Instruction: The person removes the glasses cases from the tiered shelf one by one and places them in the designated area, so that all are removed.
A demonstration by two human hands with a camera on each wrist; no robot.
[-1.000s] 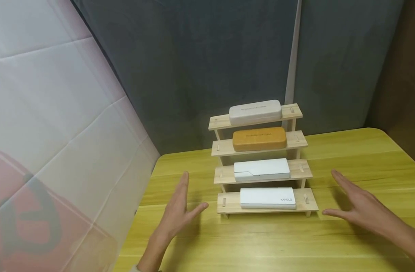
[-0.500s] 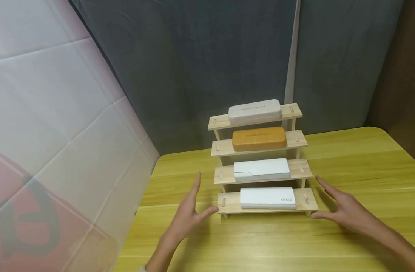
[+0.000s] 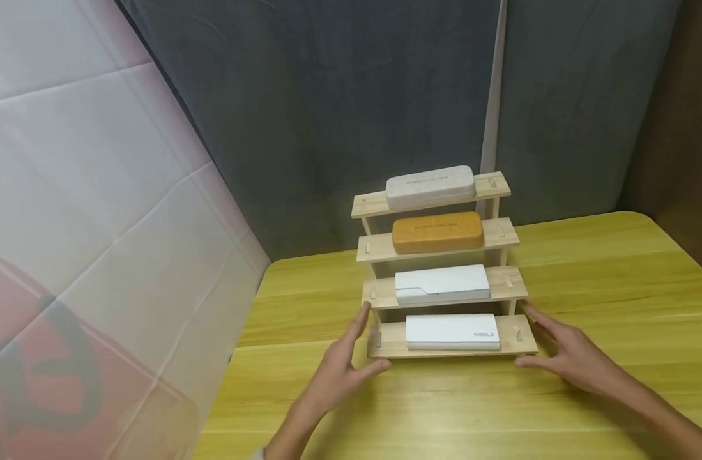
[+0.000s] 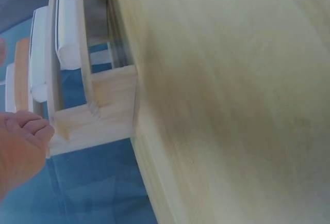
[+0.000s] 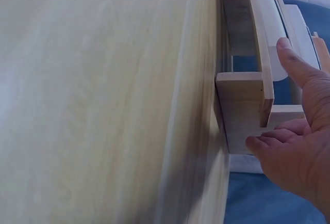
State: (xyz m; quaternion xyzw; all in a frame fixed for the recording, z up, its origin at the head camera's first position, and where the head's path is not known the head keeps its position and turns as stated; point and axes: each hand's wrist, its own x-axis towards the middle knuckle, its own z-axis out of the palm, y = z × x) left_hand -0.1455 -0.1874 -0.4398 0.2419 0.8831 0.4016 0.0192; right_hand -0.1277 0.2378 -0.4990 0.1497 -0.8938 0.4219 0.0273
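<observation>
The left hand [image 3: 340,369] and right hand [image 3: 577,358] gaped wide, flanking the wooden stand [image 3: 392,341]; it looked light, stiff, best held by its side panels [image 5: 240,115]; the cases [image 3: 438,233] might slide.

I can read "KAN" at the start of dark capitals on the white case [image 3: 453,332], printed toward the right end of the bottom shelf [image 3: 388,345], though I can't be sure of the letters after it. The orange case [image 3: 437,233] on the shelf below the top one and the grey case [image 3: 430,187] on the top shelf [image 3: 370,205] each carry a line of small dark print, too blurred for me to read. Beyond the tabletop's [image 3: 603,275] left edge, the wall [image 3: 109,179] bears a large dark sign [image 3: 54,418] on red, which I can't make out.
</observation>
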